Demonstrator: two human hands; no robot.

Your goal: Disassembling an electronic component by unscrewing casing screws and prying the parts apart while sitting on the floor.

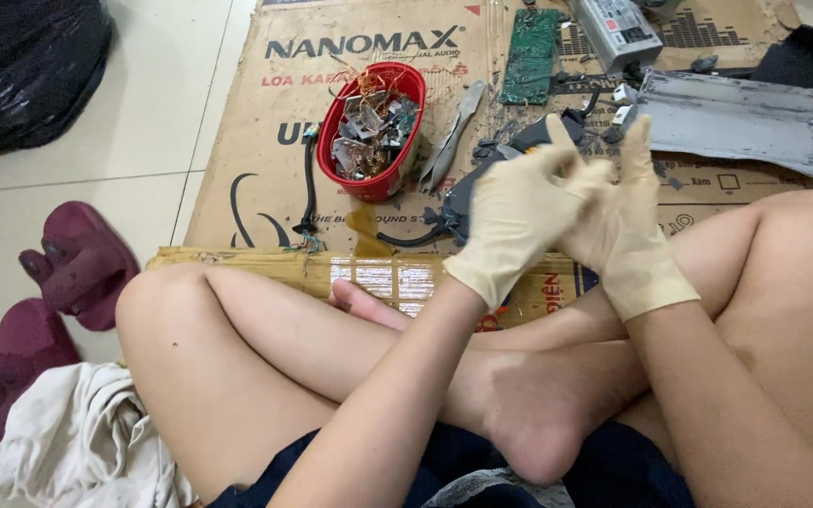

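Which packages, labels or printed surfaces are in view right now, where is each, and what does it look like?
Flattened brown cardboard box: spread on the floor ahead of the knees, dark blue and red print.
Folded cardboard edge with a shiny silver label: just beyond the shins, tan with a reflective patch.
Grey metal box with a white sticker: top of view, rectangular.

- Left hand [517, 218] and right hand [629, 221]: cream gloves
- Oval tub [371, 132]: bright red (grey and copper-coloured scrap inside)
- Circuit board [530, 55]: green
- Cardboard sheet [265, 179]: brown, dark blue and red print
- Slippers [58, 301]: maroon
- Bag [25, 66]: black
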